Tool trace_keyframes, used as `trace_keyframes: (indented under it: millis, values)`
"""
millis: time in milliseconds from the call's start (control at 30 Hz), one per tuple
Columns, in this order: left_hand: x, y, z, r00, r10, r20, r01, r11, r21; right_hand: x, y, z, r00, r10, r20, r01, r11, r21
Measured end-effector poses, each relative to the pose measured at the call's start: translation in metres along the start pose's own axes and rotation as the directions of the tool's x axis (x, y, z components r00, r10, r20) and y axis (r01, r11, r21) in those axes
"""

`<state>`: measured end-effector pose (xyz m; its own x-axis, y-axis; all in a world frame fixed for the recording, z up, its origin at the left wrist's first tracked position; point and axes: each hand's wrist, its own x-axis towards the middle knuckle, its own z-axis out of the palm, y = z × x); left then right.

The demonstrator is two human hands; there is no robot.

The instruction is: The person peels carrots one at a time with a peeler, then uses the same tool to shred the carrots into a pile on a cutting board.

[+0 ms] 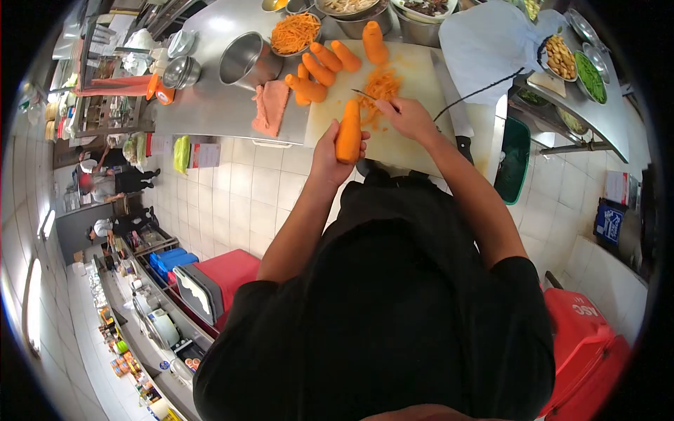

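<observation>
Left hand [330, 151] wraps its lower half round a carrot [347, 133], fingers curled over the right side, probably so that the far half stands bare. Right hand [408, 119] closes on the handle of a slim tool [364, 94], its exact finger placing partly hidden; the tip points left, near the carrot's far end, though whether they touch cannot be told.

Beneath and beyond both hands spreads the steel counter [210, 35], bearing a pale board [421, 70]. The held carrot is over the near edge of that board, a place that likely suits catching scraps. Far left of the left hand stands a deep pot [246, 67], and to the right of the right hand a large knife [460, 116] lies with its black handle toward the body, seemingly laid aside within reach. A folded pink cloth [270, 109] rests left of the left hand, at the board's side, perhaps for wiping. Beyond it sits a bowl of orange shreds [295, 33].

More carrots [319, 72] cluster ahead of the left hand along the board's far-left edge, apparently leaving its middle free for work. Smallest are the orange scraps [382, 85], heaped just past the right hand.
</observation>
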<state>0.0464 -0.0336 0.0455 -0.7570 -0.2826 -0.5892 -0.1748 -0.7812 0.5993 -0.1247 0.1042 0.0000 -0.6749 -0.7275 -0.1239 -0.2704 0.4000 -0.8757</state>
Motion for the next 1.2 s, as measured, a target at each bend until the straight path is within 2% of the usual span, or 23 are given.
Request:
trace_keyframes:
  millis: [67, 100, 167, 200, 300, 400, 500, 600, 700, 800, 900, 1000, 1100, 1200]
  values:
    - [0.008, 0.002, -0.008, 1.0, 0.024, 0.005, -0.024, 1.0, -0.018, -0.015, -0.003, 0.014, 0.994, -0.093, -0.049, 0.096, 0.993, 0.063]
    - [0.012, 0.002, -0.012, 0.999, 0.014, -0.044, -0.016, 0.998, -0.062, -0.027, -0.004, 0.021, 0.989, -0.129, -0.078, 0.137, 0.986, 0.096]
    - [0.022, 0.005, -0.016, 0.992, 0.001, -0.126, -0.019, 0.989, -0.147, -0.049, -0.023, 0.023, 0.99, -0.14, -0.027, 0.142, 0.983, 0.117]
    - [0.02, 0.005, -0.009, 0.984, 0.045, -0.173, -0.077, 0.98, -0.182, -0.058, -0.031, 0.023, 0.989, -0.146, -0.003, 0.145, 0.981, 0.126]
    - [0.023, 0.006, -0.002, 0.983, -0.005, -0.184, -0.055, 0.945, -0.322, -0.066, -0.037, 0.025, 0.976, -0.215, -0.013, 0.216, 0.976, 0.016]
    - [0.027, 0.003, -0.003, 0.993, 0.058, -0.099, -0.076, 0.979, -0.188, -0.071, -0.042, 0.025, 0.967, -0.256, 0.002, 0.256, 0.965, -0.046]
    - [0.033, -0.002, -0.012, 0.997, 0.079, -0.002, -0.078, 0.975, -0.207, -0.074, -0.047, 0.026, 0.957, -0.29, -0.018, 0.287, 0.954, -0.087]
    - [0.038, -0.005, -0.009, 0.997, 0.056, -0.046, -0.066, 0.963, -0.262, -0.076, -0.053, 0.024, 0.958, -0.288, -0.013, 0.283, 0.949, -0.142]
    - [0.037, -0.009, -0.004, 0.989, 0.08, -0.126, -0.106, 0.971, -0.216, -0.074, -0.047, 0.026, 0.927, -0.354, -0.128, 0.34, 0.933, -0.114]
    - [0.035, -0.008, -0.008, 0.994, 0.105, -0.035, -0.11, 0.976, -0.189, -0.055, -0.019, 0.018, 0.982, -0.102, -0.161, 0.076, 0.984, -0.162]
    - [0.029, -0.007, -0.001, 0.989, 0.098, -0.113, -0.109, 0.989, -0.103, -0.058, -0.019, 0.011, 0.988, -0.137, -0.072, 0.141, 0.989, 0.048]
    - [0.028, -0.009, 0.008, 0.985, 0.09, -0.147, -0.117, 0.976, -0.184, -0.067, -0.045, 0.009, 0.968, -0.25, 0.035, 0.251, 0.967, -0.051]
    - [0.025, -0.007, 0.023, 0.975, 0.058, -0.215, -0.092, 0.984, -0.151, -0.061, -0.041, 0.006, 0.962, -0.273, 0.003, 0.272, 0.958, -0.089]
    - [0.026, -0.011, 0.017, 0.985, 0.085, -0.152, -0.099, 0.991, -0.086, -0.041, -0.024, 0.006, 0.968, -0.25, -0.02, 0.248, 0.967, -0.058]
